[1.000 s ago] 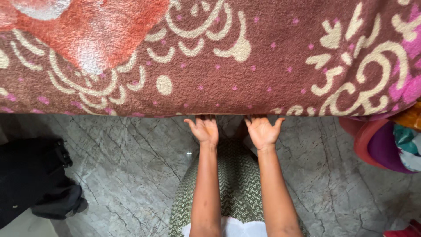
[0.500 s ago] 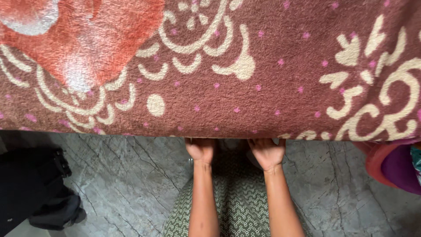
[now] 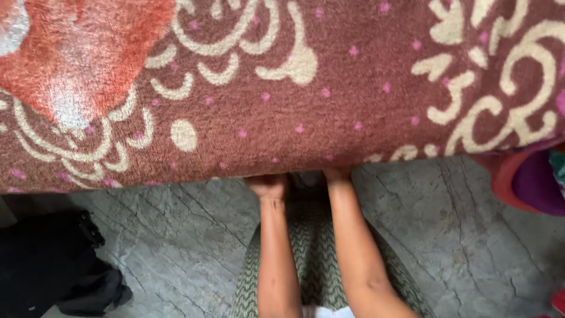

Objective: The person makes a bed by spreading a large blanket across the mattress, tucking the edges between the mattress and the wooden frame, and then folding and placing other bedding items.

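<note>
A maroon patterned blanket (image 3: pixel 306 88) fills the upper frame. The left hand (image 3: pixel 269 186) and right hand (image 3: pixel 337 174) reach under its lower edge, fingers hidden, above grey marble floor (image 3: pixel 176 235).

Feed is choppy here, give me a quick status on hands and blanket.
Left hand and right hand tucked under blanket edge, fingers hidden. Blanket covers upper view. Black bag on floor, off to the left.

The blanket (image 3: pixel 282 88) blocks everything ahead; bare floor (image 3: pixel 459 235) (right side) lies open.
</note>
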